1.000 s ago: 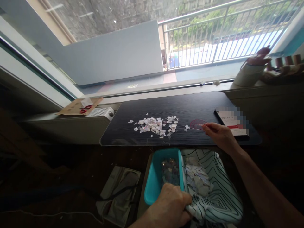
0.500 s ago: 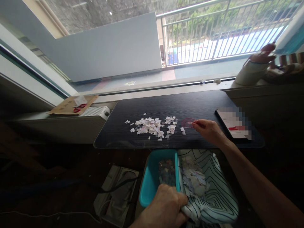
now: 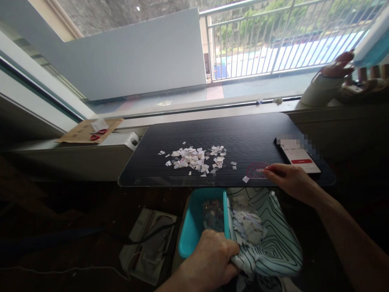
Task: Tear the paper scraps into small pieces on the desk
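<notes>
My right hand (image 3: 293, 180) pinches a pink see-through protractor (image 3: 254, 171) flat near the front edge of the dark table (image 3: 252, 129). A small paper scrap (image 3: 246, 179) lies against the protractor's left end. Further left, a pile of white paper scraps (image 3: 190, 157) is spread on the tabletop. Below the table edge, my left hand (image 3: 212, 253) is closed on the patterned cloth (image 3: 282, 247), beside the turquoise bin (image 3: 188, 231). Scraps lie in the bin, and paper pieces (image 3: 247, 223) lie in the cloth's hollow. My left fingertips are hidden.
A phone (image 3: 299, 156) lies at the table's right side. On the left ledge are red-handled scissors (image 3: 99, 134) on a brown envelope (image 3: 75, 134). An open box (image 3: 148, 243) stands on the floor left of the bin. A window and its sill run behind the table.
My right hand has moved right and toward the table's front edge with the protractor, and a scrap has shifted along with it. My left hand stays on the cloth.
</notes>
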The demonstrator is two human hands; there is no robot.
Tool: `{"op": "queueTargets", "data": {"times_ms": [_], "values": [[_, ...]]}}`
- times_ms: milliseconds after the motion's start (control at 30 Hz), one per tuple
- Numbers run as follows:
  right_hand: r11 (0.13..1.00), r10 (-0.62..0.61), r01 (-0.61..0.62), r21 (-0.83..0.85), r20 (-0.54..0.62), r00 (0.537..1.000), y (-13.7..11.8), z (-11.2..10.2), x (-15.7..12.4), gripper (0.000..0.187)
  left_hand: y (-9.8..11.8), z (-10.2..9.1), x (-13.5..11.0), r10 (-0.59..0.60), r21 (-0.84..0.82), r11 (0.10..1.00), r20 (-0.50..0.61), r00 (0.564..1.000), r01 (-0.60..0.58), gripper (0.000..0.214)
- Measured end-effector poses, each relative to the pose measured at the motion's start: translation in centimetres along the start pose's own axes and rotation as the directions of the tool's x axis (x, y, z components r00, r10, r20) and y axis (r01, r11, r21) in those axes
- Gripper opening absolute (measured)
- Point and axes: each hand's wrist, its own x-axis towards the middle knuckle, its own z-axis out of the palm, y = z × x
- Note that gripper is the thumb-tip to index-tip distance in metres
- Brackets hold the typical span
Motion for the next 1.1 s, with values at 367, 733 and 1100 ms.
{"op": "queueTargets", "data": {"times_ms": [367,733,1100], "values": [[0.988,0.016,-0.031,0.148,0.103,0.995,0.2,0.1,-1.1,0.033,0.4,-0.2,0.2,-0.009,0.012,1.0,-0.013,1.0,0.01,0.018],[0.991,-0.035,0.059,0.118,-0.196,0.98,-0.9,2.3,2.4,0.035,0.8,-0.3,0.1,-0.006,0.017,1.0,0.009,1.0,0.006,0.016],[0.993,-0.118,0.116,-0.03,-0.126,0.985,-2.6,2.4,4.3,0.035,0.7,0.2,0.2,0.029,0.048,0.998,0.026,0.999,-0.03,0.018]]}}
